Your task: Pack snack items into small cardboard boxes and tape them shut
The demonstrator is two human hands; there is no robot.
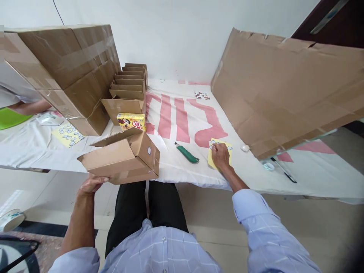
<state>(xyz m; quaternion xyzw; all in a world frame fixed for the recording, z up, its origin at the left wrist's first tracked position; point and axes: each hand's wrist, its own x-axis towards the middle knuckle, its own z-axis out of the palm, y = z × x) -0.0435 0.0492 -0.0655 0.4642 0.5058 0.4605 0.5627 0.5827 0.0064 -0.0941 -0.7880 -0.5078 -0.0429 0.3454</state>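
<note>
My left hand grips the lower left edge of an open cardboard box, which lies tilted at the table's front edge. A small pale sticker shows on the box's right end. On the right, my right hand rests with bent fingers on a yellow sticker sheet bearing blue-outlined labels. Whether a label is between those fingertips is hidden. A green utility knife lies between the box and the sheet. Behind the box stands a yellow printed carton.
Stacked taped cartons rise at the left, beside a row of open boxes. A large cardboard panel stands on the right. Another sticker sheet and another person's arm are at far left. A black-handled tool lies right.
</note>
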